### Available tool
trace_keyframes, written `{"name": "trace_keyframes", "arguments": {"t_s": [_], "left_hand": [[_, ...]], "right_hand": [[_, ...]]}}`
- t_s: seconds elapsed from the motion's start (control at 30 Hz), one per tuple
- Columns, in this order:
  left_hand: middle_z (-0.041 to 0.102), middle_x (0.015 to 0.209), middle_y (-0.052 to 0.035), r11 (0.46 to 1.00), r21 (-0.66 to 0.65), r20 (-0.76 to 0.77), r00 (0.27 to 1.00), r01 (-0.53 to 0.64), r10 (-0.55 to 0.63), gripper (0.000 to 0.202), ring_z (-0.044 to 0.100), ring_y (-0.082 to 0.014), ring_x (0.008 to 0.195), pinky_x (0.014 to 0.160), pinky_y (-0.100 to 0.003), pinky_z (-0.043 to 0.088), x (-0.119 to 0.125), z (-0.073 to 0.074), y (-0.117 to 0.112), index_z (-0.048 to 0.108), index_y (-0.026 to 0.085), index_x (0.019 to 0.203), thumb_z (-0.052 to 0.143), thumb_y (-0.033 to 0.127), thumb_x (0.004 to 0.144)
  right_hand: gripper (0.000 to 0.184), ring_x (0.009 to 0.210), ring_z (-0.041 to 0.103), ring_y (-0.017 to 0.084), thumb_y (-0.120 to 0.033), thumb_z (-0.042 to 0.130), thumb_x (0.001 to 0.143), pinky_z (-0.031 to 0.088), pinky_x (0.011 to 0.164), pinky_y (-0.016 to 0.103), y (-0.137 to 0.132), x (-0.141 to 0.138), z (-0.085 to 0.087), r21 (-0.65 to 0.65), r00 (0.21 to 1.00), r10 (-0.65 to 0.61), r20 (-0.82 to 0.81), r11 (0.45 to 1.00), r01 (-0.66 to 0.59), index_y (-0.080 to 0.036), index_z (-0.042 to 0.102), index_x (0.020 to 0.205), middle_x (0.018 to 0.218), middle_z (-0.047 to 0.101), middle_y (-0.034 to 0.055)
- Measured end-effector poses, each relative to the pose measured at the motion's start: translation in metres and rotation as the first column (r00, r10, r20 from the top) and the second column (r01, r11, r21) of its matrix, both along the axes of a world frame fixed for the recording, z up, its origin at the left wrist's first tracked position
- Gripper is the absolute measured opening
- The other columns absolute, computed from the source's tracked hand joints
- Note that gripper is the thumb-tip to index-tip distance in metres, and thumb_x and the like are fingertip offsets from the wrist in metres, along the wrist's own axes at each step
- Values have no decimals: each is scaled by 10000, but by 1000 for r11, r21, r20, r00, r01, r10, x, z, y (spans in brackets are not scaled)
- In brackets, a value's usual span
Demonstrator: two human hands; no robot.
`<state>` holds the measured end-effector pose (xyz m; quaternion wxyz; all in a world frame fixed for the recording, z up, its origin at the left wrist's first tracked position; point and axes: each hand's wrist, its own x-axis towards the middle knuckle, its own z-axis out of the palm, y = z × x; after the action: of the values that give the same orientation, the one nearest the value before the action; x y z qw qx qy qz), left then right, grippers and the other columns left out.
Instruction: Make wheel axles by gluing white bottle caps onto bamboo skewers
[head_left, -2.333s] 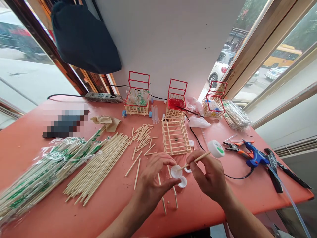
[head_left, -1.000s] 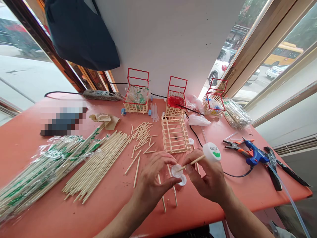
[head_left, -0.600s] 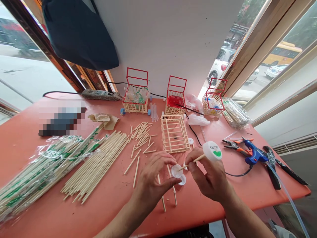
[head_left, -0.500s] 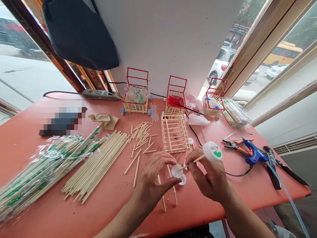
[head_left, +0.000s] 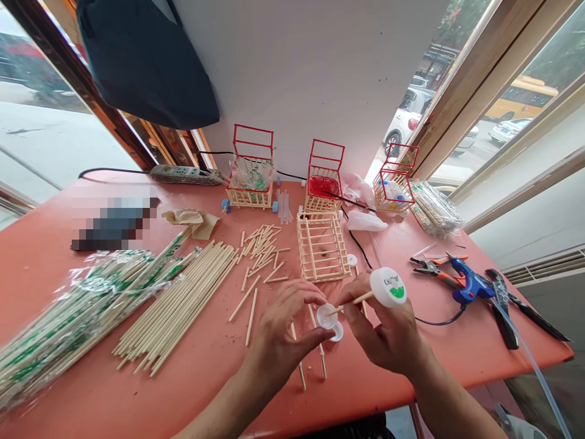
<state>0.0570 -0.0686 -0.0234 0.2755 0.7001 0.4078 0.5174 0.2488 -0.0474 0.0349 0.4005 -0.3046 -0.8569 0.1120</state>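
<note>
My left hand (head_left: 278,338) pinches a small white plastic cap (head_left: 326,315) between thumb and fingers, just above the orange table (head_left: 210,378). My right hand (head_left: 388,332) grips a short wooden stick (head_left: 354,300) whose near tip touches that cap. On the stick's far end sits a larger white cap with green print (head_left: 388,287). A second small white cap (head_left: 338,331) lies on the table under my hands. A stick-built wooden cage (head_left: 323,247) lies just beyond them.
Loose chopsticks (head_left: 183,305) and wrapped bundles (head_left: 73,317) cover the left. Short cut sticks (head_left: 262,250) lie in the middle. Three red-framed stick baskets (head_left: 325,180) stand at the back. A blue glue gun (head_left: 470,283), pliers (head_left: 432,271) and black scissors (head_left: 507,314) lie right, with a black cable (head_left: 439,320).
The larger green-printed cap, earlier lying on the table, now sits on the far end of the stick. My hands have stayed in nearly the same place.
</note>
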Motion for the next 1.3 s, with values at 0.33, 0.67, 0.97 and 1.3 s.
{"name": "trace_keyframes", "arguments": {"t_s": [0.33, 0.67, 0.97, 1.3], "left_hand": [[757, 1045, -72, 1000, 6, -13, 1000, 0, 0, 241, 697, -257, 1073, 925, -366, 562, 0, -1, 0, 701, 209, 1011, 822, 337, 846], [753, 1031, -72, 1000, -3, -13, 1000, 11, -11, 237, 691, -263, 1082, 931, -376, 559, 0, -2, 0, 699, 216, 1022, 811, 343, 856], [755, 1026, -68, 1000, -19, -7, 1000, 21, -21, 245, 688, -256, 1068, 935, -377, 557, 0, -3, 1, 706, 213, 1015, 824, 342, 844], [750, 1017, -74, 999, -37, 4, 1000, 29, -28, 242, 687, -264, 1058, 933, -398, 554, 0, -1, 0, 705, 215, 1010, 808, 372, 858]], "right_hand": [[159, 770, 664, 199, -63, 503, 937, 480, 717, 337, -2, 2, 4, -8, 1000, 11, 22, 1000, -11, -211, 560, 938, 844, 696, 39], [166, 746, 649, 187, -54, 501, 933, 479, 742, 349, 0, 0, 2, 1, 999, 32, 15, 999, -32, -209, 557, 947, 833, 693, 29], [181, 730, 641, 187, -48, 497, 925, 486, 783, 379, 0, 1, 3, 10, 999, 36, 8, 999, -36, -219, 544, 956, 827, 693, 23], [187, 731, 647, 200, -63, 492, 930, 507, 831, 415, -1, 1, 1, -10, 1000, 24, 19, 1000, -24, -239, 543, 962, 811, 685, 22]]}}
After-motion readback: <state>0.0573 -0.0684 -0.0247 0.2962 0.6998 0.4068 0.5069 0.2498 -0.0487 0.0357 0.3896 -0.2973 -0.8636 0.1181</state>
